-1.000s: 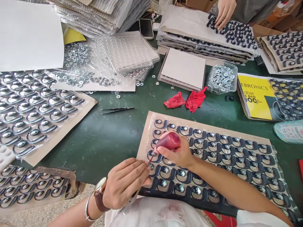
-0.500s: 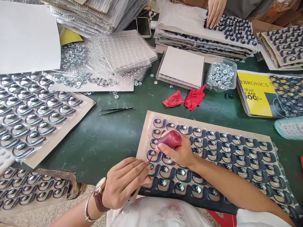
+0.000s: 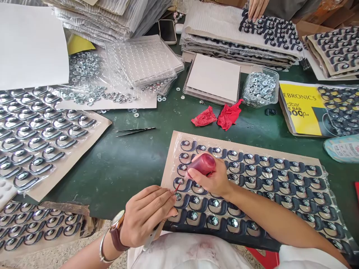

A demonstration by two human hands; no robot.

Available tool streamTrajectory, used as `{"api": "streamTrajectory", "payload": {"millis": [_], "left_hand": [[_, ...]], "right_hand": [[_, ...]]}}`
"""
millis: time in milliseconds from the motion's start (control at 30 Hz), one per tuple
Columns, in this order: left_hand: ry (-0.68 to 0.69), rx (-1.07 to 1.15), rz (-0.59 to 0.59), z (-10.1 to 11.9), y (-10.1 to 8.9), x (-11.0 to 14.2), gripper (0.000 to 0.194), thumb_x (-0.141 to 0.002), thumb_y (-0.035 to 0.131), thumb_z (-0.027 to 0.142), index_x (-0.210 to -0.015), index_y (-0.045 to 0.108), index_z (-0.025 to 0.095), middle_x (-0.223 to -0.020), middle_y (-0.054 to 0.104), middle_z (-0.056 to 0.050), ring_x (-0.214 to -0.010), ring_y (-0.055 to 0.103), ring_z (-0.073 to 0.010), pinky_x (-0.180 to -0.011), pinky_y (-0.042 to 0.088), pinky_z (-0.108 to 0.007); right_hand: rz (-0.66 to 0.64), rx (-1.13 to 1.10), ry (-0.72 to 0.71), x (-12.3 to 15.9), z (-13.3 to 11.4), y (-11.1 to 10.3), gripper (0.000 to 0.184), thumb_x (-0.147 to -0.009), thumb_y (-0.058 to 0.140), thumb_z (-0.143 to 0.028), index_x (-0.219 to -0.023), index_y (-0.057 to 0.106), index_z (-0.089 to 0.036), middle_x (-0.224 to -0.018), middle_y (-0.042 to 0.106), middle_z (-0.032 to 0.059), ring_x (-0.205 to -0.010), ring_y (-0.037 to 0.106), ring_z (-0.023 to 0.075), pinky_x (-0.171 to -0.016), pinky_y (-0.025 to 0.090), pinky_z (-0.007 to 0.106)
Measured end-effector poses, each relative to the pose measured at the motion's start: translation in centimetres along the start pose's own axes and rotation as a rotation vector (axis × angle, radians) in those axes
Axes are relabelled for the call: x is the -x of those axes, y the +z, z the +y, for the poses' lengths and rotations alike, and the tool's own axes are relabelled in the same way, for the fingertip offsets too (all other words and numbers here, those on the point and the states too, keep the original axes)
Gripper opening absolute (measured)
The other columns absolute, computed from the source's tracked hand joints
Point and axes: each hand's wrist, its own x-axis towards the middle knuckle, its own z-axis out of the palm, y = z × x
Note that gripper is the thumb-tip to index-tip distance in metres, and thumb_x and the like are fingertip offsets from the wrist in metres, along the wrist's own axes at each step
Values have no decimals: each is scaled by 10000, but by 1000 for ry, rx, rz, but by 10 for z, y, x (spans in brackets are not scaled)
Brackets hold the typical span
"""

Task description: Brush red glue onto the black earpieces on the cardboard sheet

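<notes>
A red bottle [image 3: 200,164], tilted with its base up and towards the right, is wrapped in my right hand [image 3: 214,181]. My left hand [image 3: 153,205], fingers pressed together, grips a thin red-tipped tool [image 3: 177,187]. Its pale rear part seems to run out beneath the palm. The red tip reaches a small dark curved piece [image 3: 178,181] with a shiny round centre. That piece sits in the left column of a clear-wrapped sheet [image 3: 246,142] holding rows of such pieces. My right forearm crosses the sheet; the bottle's lower end is mostly hidden by my fingers.
Tweezers [image 3: 135,132] and red scraps [image 3: 204,116] lie on the green table [image 3: 112,164]. A clear tub [image 3: 276,95] holds washers; loose washers [image 3: 85,67] lie at the back left. More sheets [image 3: 95,138] are at the left. Another person's hand [image 3: 256,9] touches dark pieces.
Both my hands keep nearly the same place and hold. The view has shifted slightly, and the other person's hand appears a little higher.
</notes>
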Motion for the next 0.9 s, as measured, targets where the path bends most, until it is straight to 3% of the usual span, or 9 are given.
{"api": "streamTrajectory", "payload": {"millis": [400, 900], "left_hand": [[-47, 2, 35, 1, 1, -5, 150, -950, 537, 153, -999, 676, 123, -865, 752, -50, -802, 725, -154, -759, 598, -285], [-159, 223, 66, -10, 1, -2, 198, -891, 556, 67, -1046, 657, 136, -886, 752, -62, -820, 718, -161, -773, 576, -308]], "right_hand": [[-41, 37, 17, 0, -2, -1, 199, -822, 691, -401, -772, 669, -209, -607, 688, 31, -548, 647, 190, -587, 567, 346], [-63, -19, 26, 3, 1, -1, 206, -821, 698, -404, -789, 658, -204, -605, 683, 42, -542, 645, 197, -567, 554, 352]]}}
